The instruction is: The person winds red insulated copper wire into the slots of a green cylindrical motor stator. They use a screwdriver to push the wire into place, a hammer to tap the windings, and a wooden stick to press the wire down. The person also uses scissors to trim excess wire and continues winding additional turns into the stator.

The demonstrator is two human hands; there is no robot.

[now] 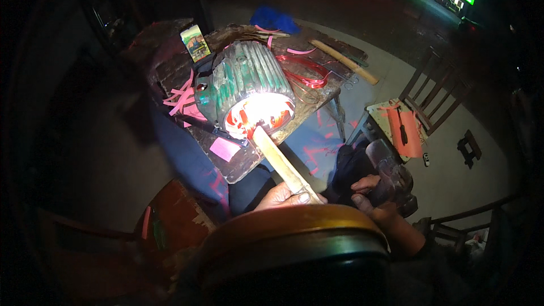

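My left hand (280, 197) is closed around the lower end of a flat pale wooden stick (282, 164), thumb laid along it. The stick slants up and away to the left, and its far tip is at the brightly lit open end of a motor housing (249, 73); whether it touches anything inside, the glare keeps me from telling. Red windings (237, 120) ring that opening.

My right hand (378, 203) is just right of the left one, fingers and thumb curled in on a dark hammer-like tool (393, 178); its heavy head sits beyond my fingers, and I cannot make out the handle.

The ribbed, green-stained housing lies on its side ahead of my left hand, on a worn wooden table (235, 171). Between that hand and the housing's left side, a pink square (225, 148) lies near the table edge; farther out to the left is a pile of pink strips (182, 101). Beyond both hands, right of the housing, are a loop of red strands (311, 83) and a long round stick (347, 62). Ahead and to the right of my right hand, a chair (382, 114) bears an orange sheet (395, 127) with a dark-handled tool (404, 135) on it.
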